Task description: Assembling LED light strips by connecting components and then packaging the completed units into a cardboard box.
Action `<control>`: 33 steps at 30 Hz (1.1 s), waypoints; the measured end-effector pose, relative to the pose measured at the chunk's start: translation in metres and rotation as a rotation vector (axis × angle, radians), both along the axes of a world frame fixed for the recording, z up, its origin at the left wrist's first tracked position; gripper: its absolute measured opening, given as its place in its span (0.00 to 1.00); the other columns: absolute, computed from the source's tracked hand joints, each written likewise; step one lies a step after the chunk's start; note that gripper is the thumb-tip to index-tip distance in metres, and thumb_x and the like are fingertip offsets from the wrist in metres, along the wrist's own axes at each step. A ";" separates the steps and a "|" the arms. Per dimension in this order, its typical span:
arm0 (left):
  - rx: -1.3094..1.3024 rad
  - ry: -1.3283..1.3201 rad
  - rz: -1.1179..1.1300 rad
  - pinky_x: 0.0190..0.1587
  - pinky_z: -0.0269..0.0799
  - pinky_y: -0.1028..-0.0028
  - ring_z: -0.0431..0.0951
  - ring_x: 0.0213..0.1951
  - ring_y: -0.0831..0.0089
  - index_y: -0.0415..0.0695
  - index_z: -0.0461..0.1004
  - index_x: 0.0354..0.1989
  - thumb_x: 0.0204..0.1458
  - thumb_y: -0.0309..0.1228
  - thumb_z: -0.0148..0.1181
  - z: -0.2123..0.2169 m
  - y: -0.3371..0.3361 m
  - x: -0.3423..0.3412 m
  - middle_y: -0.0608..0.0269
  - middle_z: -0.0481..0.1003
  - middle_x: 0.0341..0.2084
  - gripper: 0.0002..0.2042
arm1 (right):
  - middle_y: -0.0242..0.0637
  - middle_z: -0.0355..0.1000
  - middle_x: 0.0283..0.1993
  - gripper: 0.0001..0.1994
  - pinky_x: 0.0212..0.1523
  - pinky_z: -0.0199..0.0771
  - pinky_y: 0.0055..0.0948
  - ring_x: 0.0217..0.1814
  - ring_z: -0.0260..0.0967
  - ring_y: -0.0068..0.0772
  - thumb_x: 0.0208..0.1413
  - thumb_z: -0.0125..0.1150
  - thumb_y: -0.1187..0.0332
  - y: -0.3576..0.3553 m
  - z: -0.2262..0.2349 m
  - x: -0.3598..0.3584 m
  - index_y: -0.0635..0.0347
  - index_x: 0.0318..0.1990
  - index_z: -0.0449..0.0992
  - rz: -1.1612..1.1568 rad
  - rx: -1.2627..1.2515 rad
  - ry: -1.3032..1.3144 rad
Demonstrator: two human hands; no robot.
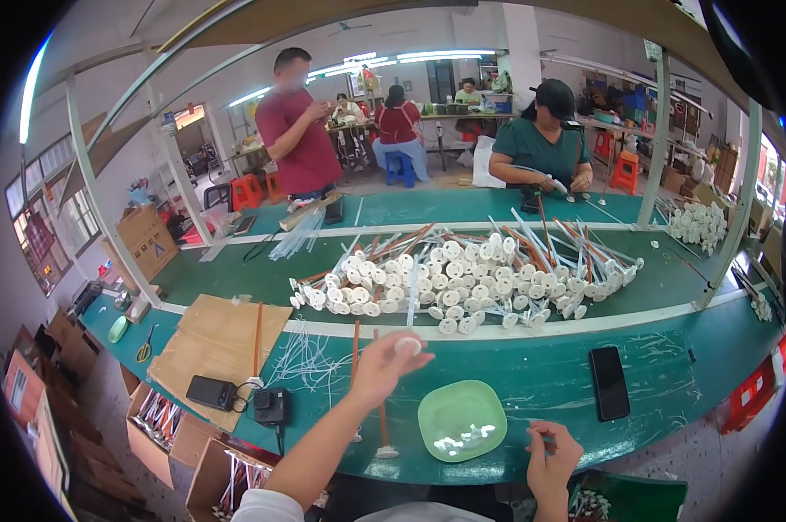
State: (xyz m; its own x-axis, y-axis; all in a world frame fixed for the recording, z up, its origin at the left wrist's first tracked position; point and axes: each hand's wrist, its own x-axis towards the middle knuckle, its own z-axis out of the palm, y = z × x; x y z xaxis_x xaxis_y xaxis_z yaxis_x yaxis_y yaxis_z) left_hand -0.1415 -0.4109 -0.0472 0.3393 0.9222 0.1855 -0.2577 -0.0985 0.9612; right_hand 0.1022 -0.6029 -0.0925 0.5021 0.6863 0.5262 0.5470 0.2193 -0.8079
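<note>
While my left hand (pixel 384 361) is raised over the middle of the frame, its fingers are pinched shut on a small white round cap (pixel 408 345), held up above the green desk (pixel 541 383). Just below that hand, a brown stick (pixel 382 409) lies on the desk, running down to a white disc foot near the lower edge; a second brown stick (pixel 355 344) lies just left of it. My right hand (pixel 551 452) sits low and right of centre, fingers curled in on something small; it is too tiny for me to tell what, or how firmly I have it.

Between my two hands, near the bottom of the frame, a light green square dish (pixel 450 409) rests on the desk with a few small white pieces (pixel 463 438) lying in it. To the right of the dish lies a black phone (pixel 609 383), face up. At lower left, a sheet of brown cardboard (pixel 214 344) carries another brown stick, with a dark phone (pixel 210 392) and a small black camera-like box (pixel 271 405) at its lower edge, and thin clear strips (pixel 310 361) scattered beside it.

Across the centre of the frame, beyond a white strip, a big heap of white-capped rods (pixel 463 278) covers the desk. Further up, a person in a green top (pixel 541 143) sits working at the far side, and a person in a red shirt (pixel 299 130) stands at upper left.
</note>
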 end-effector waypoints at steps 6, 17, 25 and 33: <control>0.147 0.077 -0.112 0.50 0.78 0.64 0.81 0.44 0.58 0.31 0.69 0.54 0.65 0.24 0.44 0.011 -0.084 -0.013 0.47 0.76 0.46 0.14 | 0.42 0.76 0.31 0.02 0.27 0.78 0.21 0.28 0.76 0.26 0.57 0.56 0.83 -0.009 0.028 -0.030 0.72 0.36 0.74 0.234 0.043 0.234; 0.415 0.287 -0.035 0.33 0.78 0.73 0.82 0.28 0.67 0.27 0.77 0.37 0.55 0.16 0.47 0.013 -0.103 -0.043 0.52 0.79 0.26 0.10 | 0.44 0.77 0.31 0.03 0.27 0.79 0.22 0.27 0.77 0.27 0.54 0.57 0.84 -0.011 0.010 -0.039 0.72 0.35 0.77 0.366 -0.012 0.035; 0.476 0.231 0.072 0.30 0.78 0.71 0.83 0.27 0.63 0.30 0.76 0.39 0.55 0.19 0.48 0.006 -0.108 -0.058 0.48 0.79 0.27 0.10 | 0.41 0.78 0.32 0.06 0.30 0.80 0.21 0.30 0.78 0.27 0.55 0.60 0.83 -0.014 0.006 -0.041 0.71 0.40 0.74 0.208 -0.121 0.291; 0.686 0.412 0.151 0.36 0.78 0.71 0.84 0.32 0.63 0.34 0.77 0.40 0.51 0.18 0.57 0.004 -0.127 -0.056 0.51 0.81 0.32 0.09 | 0.40 0.77 0.30 0.04 0.32 0.78 0.23 0.29 0.77 0.26 0.51 0.63 0.83 -0.003 -0.001 -0.052 0.72 0.35 0.76 0.366 -0.095 0.066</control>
